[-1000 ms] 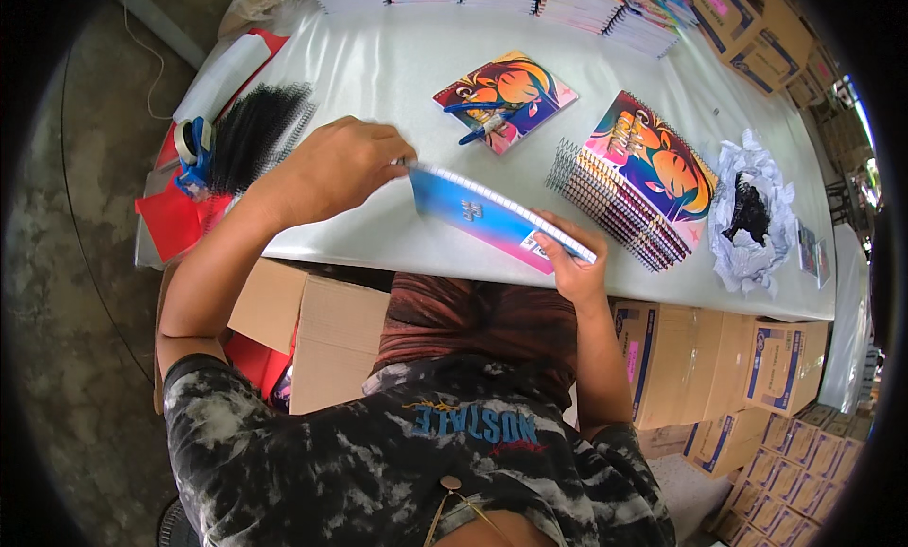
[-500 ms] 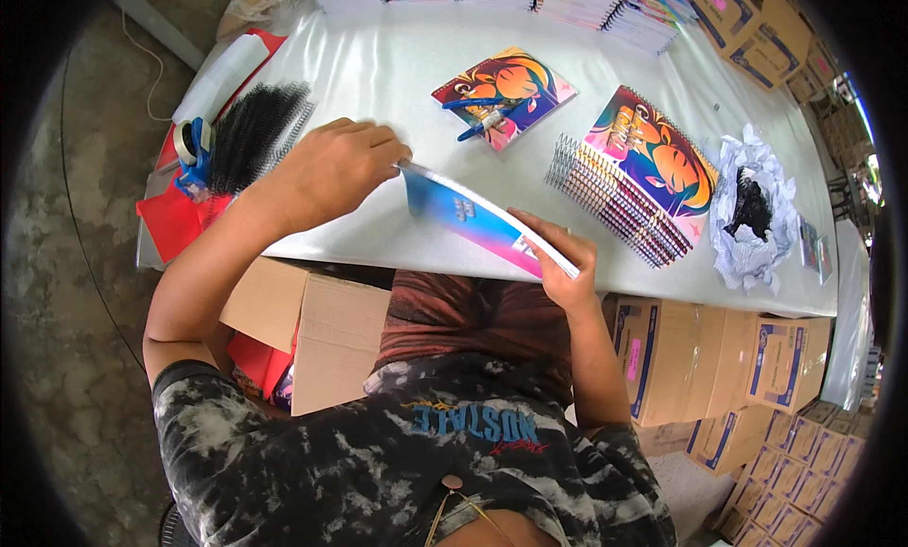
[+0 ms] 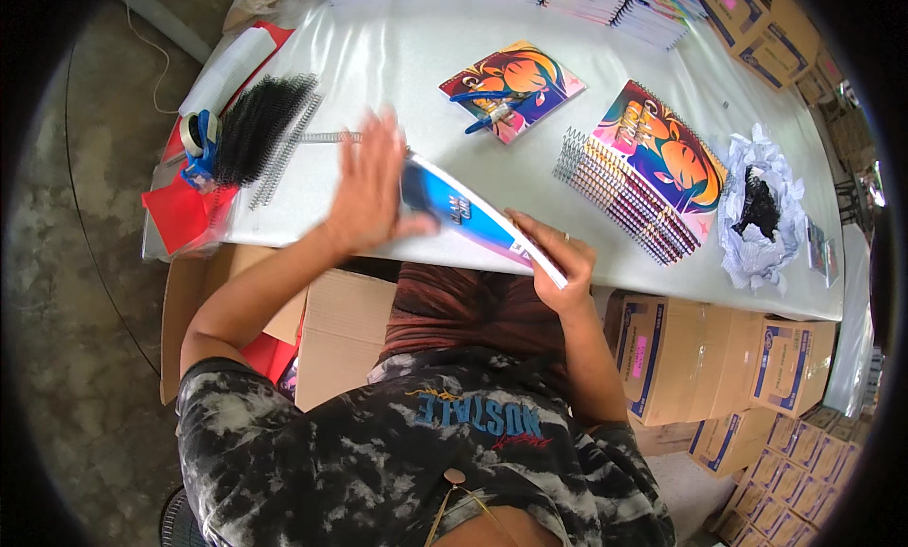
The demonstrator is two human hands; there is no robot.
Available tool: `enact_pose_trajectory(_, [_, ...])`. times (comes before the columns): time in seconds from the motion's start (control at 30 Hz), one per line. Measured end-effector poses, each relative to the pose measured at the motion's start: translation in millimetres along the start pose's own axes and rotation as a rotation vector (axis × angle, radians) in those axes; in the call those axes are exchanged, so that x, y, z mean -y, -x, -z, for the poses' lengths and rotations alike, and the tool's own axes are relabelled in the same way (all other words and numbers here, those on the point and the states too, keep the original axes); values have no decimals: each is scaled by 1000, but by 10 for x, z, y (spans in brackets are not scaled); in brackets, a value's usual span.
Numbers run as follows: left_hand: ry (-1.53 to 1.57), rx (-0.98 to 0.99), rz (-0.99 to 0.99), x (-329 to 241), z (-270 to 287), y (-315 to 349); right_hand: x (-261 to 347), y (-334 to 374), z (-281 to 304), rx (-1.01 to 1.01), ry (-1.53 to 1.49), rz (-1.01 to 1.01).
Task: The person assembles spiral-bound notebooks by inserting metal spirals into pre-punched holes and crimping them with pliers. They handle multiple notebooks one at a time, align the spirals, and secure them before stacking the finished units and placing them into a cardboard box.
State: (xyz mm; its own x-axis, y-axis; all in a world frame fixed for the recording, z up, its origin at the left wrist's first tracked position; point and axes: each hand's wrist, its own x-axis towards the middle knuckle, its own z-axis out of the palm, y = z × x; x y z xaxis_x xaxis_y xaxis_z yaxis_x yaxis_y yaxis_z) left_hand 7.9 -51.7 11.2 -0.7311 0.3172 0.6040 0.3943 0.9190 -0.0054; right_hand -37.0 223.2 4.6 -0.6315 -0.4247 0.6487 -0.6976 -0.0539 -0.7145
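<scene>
1. A table [image 3: 397,51] with whitish cover fills the upper part of the frame.
2. A stack of spiral notebooks [image 3: 662,150] lies right of centre, well apart from both hands.
3. A bundle of black spiral coils [image 3: 260,121] lies at upper left, left of the left hand.
4. The blue-and-pink notebook [image 3: 478,221] is at the centre, tilted, its white page edge upward.
5. The left hand [image 3: 369,188], blurred, is open with extended fingers at the notebook's left end; I cannot tell whether it touches.
6. The right hand [image 3: 575,263] grips the notebook's lower right end, fingers behind and thumb in front.
7. Blue-handled pliers [image 3: 478,97] rest on another notebook [image 3: 547,79], upper centre.
8. A single thin coil [image 3: 322,138] lies just beside the left fingers.
</scene>
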Motion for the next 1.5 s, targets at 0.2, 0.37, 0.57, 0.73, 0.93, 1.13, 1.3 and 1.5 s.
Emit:
enact_pose_trajectory(0.2, [-258, -495, 1, 230, 249, -351, 42, -18, -71, 6, -32, 134])
enact_pose_trajectory(0.37, [-112, -91, -239, -281, -237, 470, -22, 68, -175, -53, 21, 140])
enact_pose_trajectory(0.57, [-3, -324, 151, -119, -236, 242, 78, -17, -249, 7, -29, 222])
enact_pose_trajectory(0.73, [-127, -369, 29, 255, -102, 355, 19, 7, -233, -32, -14, 223])
enact_pose_trajectory(0.93, [122, -242, -39, -328, -307, 411, 9, 9, -273, -36, 12, 197])
enact_pose_trajectory(1.13, [58, -704, 98, 40, 134, -201, 85, -82, -269, 62, -82, 293])
enact_pose_trajectory(1.3, [-84, -292, -246, -350, -83, 146, -32, -92, -208, -42, 34, 289])
enact_pose_trajectory(1.5, [-66, -349, -59, -237, -6, -137, 47, -55, -247, 41, -20, 227])
